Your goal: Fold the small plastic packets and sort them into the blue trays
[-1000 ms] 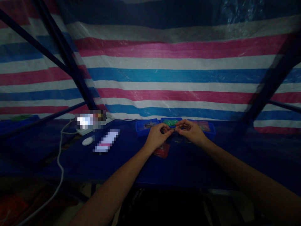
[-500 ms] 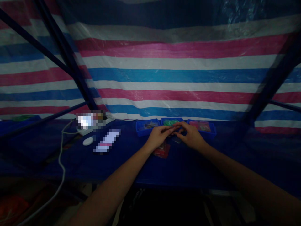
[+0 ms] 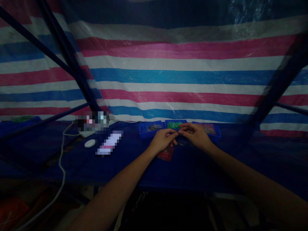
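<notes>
I see the bare left hand point(image 3: 160, 141) and the bare right hand point(image 3: 199, 137) nearly meeting above the dark blue table point(image 3: 192, 171). Their fingers are curled; I can't tell if they pinch anything. The flat red plastic packet point(image 3: 166, 155) lies just under the left hand. Small things sit in 3 open blue plastic trays point(image 3: 145, 135), so the work looks unfinished. How much is done, I can't tell.

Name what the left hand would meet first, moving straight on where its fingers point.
Probably the right hand, just opposite the left hand; depth between them is hard to judge.
</notes>
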Tool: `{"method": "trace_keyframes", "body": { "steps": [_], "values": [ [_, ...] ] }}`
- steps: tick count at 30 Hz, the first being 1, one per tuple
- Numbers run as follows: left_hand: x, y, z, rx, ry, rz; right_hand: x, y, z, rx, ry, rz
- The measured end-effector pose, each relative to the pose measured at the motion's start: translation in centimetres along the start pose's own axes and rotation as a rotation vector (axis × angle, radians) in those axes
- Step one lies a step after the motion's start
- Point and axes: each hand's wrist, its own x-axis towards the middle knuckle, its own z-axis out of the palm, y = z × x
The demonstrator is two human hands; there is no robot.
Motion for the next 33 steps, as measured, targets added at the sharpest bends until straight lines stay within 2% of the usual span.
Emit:
{"method": "trace_keyframes", "body": {
  "steps": [3,6,9,13,17,22,26,33],
  "values": [
    [0.2,-0.1,0.1,-0.062,0.015,-0.007,-0.1,-0.4,-0.1,-0.116,0.046,-0.045],
    [0.5,-0.2,0.2,-0.210,0.055,0.001,-0.3,-1.1,-0.2,-0.355,0.061,-0.220],
    [0.6,-0.2,0.2,-0.304,0.105,0.000,-0.4,-1.4,-0.3,-0.546,-0.008,-0.407],
    [0.4,-0.3,-0.1,-0.175,0.190,0.041,-0.4,-1.3,-0.3,-0.595,-0.075,-0.473],
    [0.4,-0.5,-0.1,-0.073,0.206,0.020,-0.6,-1.4,-0.2,-0.570,-0.058,-0.434],
    [0.1,0.0,0.3,-0.078,0.144,0.060,-0.6,-1.4,0.0,-0.458,0.074,-0.296],
    [-0.3,0.2,0.6,0.002,0.095,0.106,-0.4,-0.5,0.1,-0.269,0.002,-0.129],
    [-0.6,0.6,0.4,0.175,0.191,0.117,0.0,0.3,0.1,0.020,-0.087,0.036]
  ]
}}
